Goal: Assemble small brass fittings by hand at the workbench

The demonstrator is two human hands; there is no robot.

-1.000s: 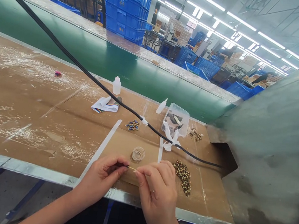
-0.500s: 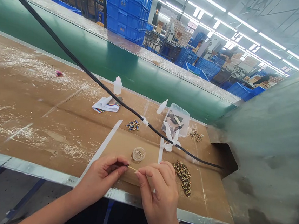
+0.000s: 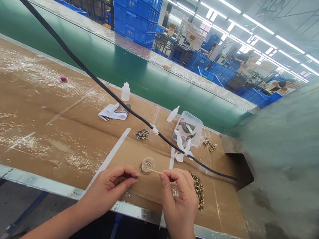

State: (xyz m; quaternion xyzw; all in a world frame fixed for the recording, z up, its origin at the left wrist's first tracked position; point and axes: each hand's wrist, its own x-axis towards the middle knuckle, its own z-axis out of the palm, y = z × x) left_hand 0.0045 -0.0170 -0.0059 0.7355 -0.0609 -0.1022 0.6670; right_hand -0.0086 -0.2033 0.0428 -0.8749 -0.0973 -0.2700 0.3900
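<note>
My left hand [image 3: 107, 189] is pinched shut at the fingertips on a small dark piece [image 3: 130, 176], which is partly hidden by the fingers. My right hand [image 3: 178, 198] holds a thin wooden stick [image 3: 154, 171] between thumb and forefinger. The stick's tip points left and reaches the rim of a small clear glass cup [image 3: 147, 165], which stands on a cardboard sheet [image 3: 147, 188] between my hands. Right of my right hand lies a heap of small leopard-patterned pieces [image 3: 198, 191], partly hidden by that hand.
Farther back on the bench stand a clear plastic box [image 3: 189, 128], a white squeeze bottle [image 3: 125, 91] and a smaller bottle [image 3: 172, 114]. Nearby lie folded striped ribbon [image 3: 112, 112] and small metal-and-dark parts [image 3: 142, 134]. A black cable [image 3: 126, 109] crosses above the work. A green conveyor belt [image 3: 124, 71] runs behind.
My hands have moved apart. The right hand has drawn the stick toward the cup and shifted right, while the left hand still pinches the small dark piece.
</note>
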